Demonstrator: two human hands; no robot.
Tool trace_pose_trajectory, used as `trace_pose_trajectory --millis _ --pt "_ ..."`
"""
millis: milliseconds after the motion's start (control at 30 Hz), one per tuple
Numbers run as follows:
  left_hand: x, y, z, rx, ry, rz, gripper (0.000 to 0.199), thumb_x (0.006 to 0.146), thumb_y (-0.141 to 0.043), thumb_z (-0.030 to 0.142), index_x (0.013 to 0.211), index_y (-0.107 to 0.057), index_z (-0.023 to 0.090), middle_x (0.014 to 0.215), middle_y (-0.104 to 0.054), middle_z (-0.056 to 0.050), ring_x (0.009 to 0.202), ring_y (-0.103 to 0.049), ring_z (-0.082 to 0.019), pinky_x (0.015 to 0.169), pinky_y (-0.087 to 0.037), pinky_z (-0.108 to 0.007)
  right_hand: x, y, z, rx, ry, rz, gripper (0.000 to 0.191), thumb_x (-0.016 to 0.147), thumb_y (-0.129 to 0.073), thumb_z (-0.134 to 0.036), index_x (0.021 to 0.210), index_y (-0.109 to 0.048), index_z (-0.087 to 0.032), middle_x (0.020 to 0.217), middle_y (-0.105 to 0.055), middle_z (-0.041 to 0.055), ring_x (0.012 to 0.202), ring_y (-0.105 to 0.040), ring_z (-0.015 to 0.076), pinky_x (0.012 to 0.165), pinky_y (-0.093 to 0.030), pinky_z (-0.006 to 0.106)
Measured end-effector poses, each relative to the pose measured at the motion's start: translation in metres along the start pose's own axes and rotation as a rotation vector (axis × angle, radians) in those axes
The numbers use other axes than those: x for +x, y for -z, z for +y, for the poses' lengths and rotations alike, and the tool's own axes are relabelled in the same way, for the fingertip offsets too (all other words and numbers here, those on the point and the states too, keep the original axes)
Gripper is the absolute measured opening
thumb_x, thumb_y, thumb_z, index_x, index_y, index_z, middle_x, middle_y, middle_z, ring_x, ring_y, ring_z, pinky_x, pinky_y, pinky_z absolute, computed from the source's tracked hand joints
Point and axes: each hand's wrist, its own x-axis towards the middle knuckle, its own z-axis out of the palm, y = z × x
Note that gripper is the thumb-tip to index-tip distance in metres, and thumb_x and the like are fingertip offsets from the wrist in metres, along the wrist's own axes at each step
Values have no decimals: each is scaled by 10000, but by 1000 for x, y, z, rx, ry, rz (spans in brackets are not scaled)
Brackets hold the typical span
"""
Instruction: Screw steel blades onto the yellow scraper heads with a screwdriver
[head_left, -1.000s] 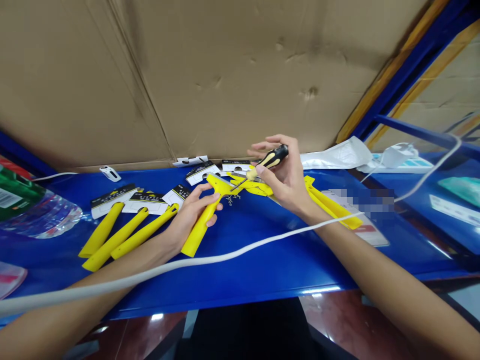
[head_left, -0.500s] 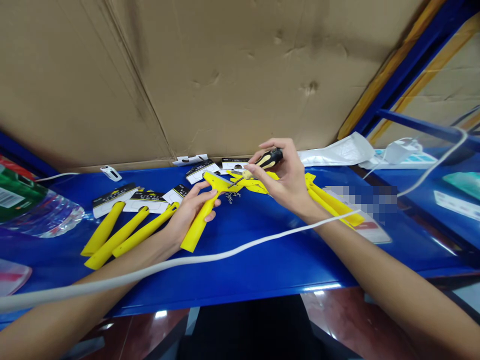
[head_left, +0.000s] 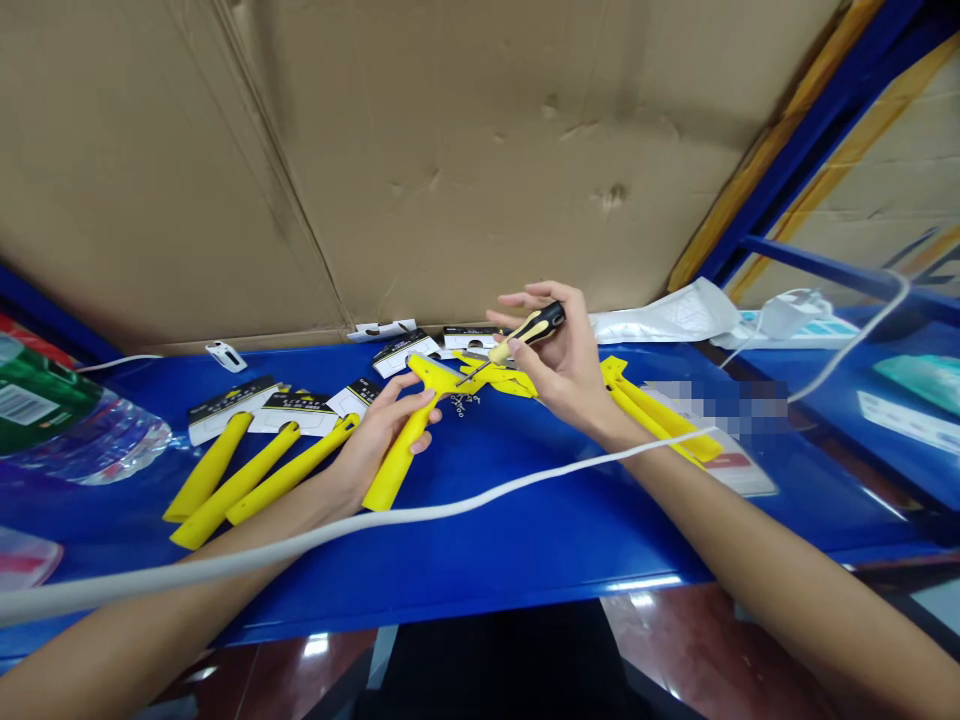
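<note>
Yellow scraper (head_left: 399,458), left hand (head_left: 386,432), screwdriver (head_left: 534,326), right hand (head_left: 568,372)

yellow plastic scraper handles (head_left: 232,478) lie left on the blue metal shelf (head_left: 525,540), printed paper cards (head_left: 292,412) behind them, a corrugated cardboard sheet (head_left: 450,170) behind the shelf.

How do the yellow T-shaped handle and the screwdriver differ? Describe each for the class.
The T-shaped handle is solid yellow plastic; the screwdriver has a black-and-yellow grip and thin metal shaft. The left hand wraps the handle's stem; the right hand pinches the screwdriver by its grip. Both are hand-held, and both show yellow.
</note>
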Motion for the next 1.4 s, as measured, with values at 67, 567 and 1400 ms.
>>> trace_pose_trajectory --millis 67,567,1400 --pt "-1 -1 1 -2 5 -1 482 869 -815 128 1290 -589 190 1185 -726 -147 703 -663 -113 377 -392 -128 0 -1 1 -14 -21 8 561 1027 -685 -544 1452 -393 -322 1323 -685 102 1045 -792 234 882 -703 413" --pt "-6 -7 8 4 40 19 438 875 -786 101 1251 -578 186 1049 -695 -78 655 -640 -104 375 -401 -150 0 1 3 -94 18 20 649 1040 -638 -589 1568 -369 -325 1291 -693 108 1070 -763 259 929 -689 452" --pt "-9 -11 12 -8 68 53 402 885 -752 84 1199 -531 205 995 -684 -58 591 -611 -93 377 -378 -151 0 1 -3 40 -92 -4 750 966 -750 -591 1587 -390 -371 1295 -730 92 1081 -781 304 976 -683 548"
